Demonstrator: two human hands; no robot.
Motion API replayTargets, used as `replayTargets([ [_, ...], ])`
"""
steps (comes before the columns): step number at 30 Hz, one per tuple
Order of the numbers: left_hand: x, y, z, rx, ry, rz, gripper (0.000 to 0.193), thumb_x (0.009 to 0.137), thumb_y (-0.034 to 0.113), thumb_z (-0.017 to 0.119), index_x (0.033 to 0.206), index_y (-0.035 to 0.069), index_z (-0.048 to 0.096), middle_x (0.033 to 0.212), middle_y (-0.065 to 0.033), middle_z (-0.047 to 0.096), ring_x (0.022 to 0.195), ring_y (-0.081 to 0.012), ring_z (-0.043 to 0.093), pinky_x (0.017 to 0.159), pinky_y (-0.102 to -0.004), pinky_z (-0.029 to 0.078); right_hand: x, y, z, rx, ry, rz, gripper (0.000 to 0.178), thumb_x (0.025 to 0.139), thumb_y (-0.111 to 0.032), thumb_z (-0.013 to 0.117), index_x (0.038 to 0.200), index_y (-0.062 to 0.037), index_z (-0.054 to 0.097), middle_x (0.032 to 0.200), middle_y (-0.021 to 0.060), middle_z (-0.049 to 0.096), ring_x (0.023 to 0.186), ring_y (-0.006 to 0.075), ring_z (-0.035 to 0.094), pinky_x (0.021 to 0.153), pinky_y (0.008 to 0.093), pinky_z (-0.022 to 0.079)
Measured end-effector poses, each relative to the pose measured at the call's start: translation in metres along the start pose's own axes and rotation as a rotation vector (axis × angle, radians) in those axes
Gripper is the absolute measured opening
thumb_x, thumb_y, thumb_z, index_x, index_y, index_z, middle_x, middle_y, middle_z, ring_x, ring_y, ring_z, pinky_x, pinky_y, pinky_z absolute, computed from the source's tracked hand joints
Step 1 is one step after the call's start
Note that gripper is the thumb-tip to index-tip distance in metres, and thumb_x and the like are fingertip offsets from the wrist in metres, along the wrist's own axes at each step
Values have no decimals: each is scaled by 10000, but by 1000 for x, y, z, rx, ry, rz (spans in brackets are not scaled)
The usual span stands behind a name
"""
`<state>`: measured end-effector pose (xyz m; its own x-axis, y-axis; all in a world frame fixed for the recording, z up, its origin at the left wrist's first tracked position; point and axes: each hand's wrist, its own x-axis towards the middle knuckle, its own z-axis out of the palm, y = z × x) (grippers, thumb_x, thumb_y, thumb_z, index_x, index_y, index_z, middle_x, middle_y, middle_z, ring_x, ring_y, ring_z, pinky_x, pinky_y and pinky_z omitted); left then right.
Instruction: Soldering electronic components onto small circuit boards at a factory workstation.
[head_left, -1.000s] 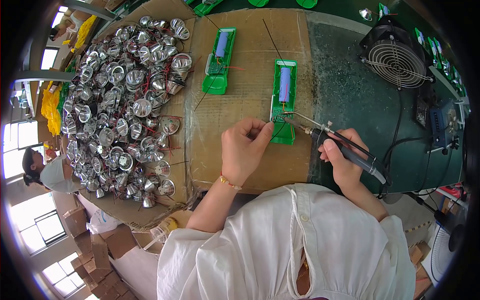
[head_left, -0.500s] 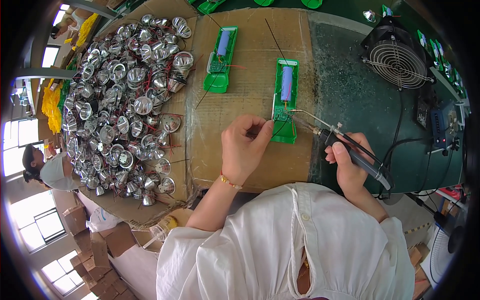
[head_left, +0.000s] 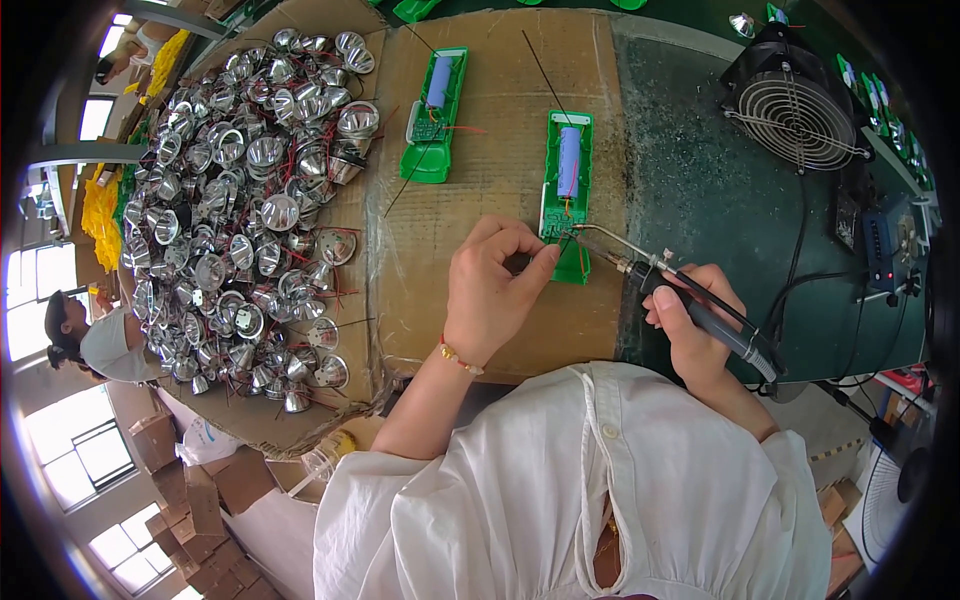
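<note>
A green plastic casing [head_left: 573, 268] lies on the cardboard in front of me, holding a purple cylindrical battery [head_left: 569, 163] and a small green circuit board [head_left: 560, 224]. My right hand [head_left: 697, 325] is closed round the black handle of a soldering iron [head_left: 712, 322] with a thin bent metal tube alongside. Its tip and the tube's end reach the board. My left hand [head_left: 500, 285] is closed in a pinch at the board's left edge. What sits between its fingertips is too small to make out. A similar casing [head_left: 427, 165] with battery and board lies farther left.
A big heap of silver reflector cups [head_left: 240, 215] with red wires covers the left side. At the right stand a black fan with a round wire grille [head_left: 795, 120] and a blue box with a red light [head_left: 879, 250]. Cables [head_left: 800, 285] run near it. Another person [head_left: 105, 340] is at far left.
My left fingertips have come slightly closer to the board. The iron stays at the board in my right hand. The whole view has shifted slightly.
</note>
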<state>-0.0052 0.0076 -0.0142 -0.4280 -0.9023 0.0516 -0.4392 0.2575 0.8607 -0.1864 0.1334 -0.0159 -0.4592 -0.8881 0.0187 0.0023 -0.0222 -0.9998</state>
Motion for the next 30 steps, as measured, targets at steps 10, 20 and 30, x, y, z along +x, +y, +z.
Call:
replayTargets([
  [10,0,-2,1,-5,12,-28,104,771,107,721,758,15,675,845,-89,612,653,-181,585,590,-285,469,-1,-2,-5,69,57,-39,167,865,-60,651,953,44,554,800,132,630,644,134,623,579,253,527],
  [20,-1,-2,2,-119,37,-122,100,754,105,731,760,20,679,832,-92,638,646,-192,601,593,-291,476,2,9,-20,108,142,-38,161,873,-61,638,953,34,535,777,130,636,625,123,605,579,246,521],
  [30,63,32,-3,374,-278,20,175,747,196,602,636,64,634,588,-160,584,561,-351,592,544,-420,488,10,16,-61,16,269,-32,128,856,-32,631,934,32,553,763,120,636,628,119,611,576,245,512],
])
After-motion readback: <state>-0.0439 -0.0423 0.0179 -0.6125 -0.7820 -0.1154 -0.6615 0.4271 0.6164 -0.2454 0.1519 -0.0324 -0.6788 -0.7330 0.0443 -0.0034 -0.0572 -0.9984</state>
